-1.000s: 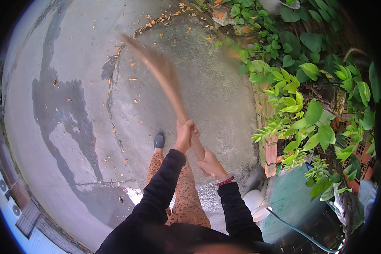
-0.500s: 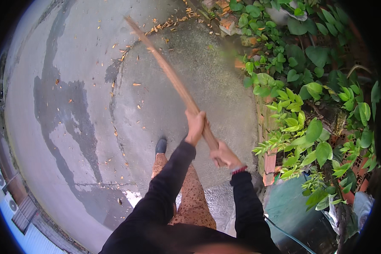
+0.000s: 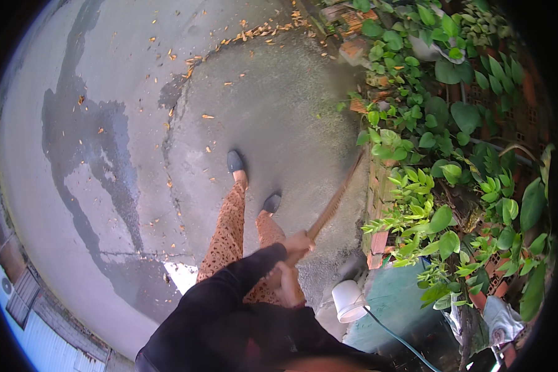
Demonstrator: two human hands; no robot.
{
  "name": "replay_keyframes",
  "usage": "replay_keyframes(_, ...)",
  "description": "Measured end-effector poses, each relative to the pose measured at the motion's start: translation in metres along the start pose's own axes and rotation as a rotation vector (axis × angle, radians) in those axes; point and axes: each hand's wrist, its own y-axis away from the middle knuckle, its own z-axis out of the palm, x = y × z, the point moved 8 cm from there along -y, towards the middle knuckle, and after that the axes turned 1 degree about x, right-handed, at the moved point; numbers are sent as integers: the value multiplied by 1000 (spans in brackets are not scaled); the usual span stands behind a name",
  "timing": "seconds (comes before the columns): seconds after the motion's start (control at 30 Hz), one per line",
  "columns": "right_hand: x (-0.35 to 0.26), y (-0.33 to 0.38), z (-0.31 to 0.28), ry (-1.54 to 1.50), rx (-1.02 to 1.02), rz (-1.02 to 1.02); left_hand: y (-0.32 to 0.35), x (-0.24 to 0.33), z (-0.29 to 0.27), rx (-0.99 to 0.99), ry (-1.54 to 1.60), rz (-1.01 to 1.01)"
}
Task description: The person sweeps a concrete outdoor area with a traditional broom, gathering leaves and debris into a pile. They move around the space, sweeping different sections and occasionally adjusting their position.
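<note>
A long brown wooden stick (image 3: 328, 212) is held in both my hands, slanting up and to the right. Its far tip is close to the brick edge by the plants and looks smeared by motion. My left hand (image 3: 299, 242) is wrapped around the stick farther from my body. Nearer my body, my right hand (image 3: 285, 282) is closed around its lower end, partly hidden behind the left sleeve. The stick's lower end is hidden by my hands.
Green leafy plants (image 3: 443, 232) and stacked bricks (image 3: 378, 204) line the right side. A white bucket (image 3: 349, 302) stands at lower right beside a thin hose (image 3: 403, 342). Dry leaves lie scattered over the concrete ground (image 3: 248, 99), which has wet patches (image 3: 99, 136).
The stick has swung from pointing up-left to pointing up-right, toward the plants. Both hands have come down closer to my body, still gripping it. The white bucket and my second shoe now show.
</note>
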Motion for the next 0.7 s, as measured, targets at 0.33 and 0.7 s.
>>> replay_keyframes(0.33,-70,-57,312,730,-561,-31,170,108,-365,967,522,281)
replay_keyframes(0.7,-168,-29,263,583,-162,-391,46,221,-245,227,729,358)
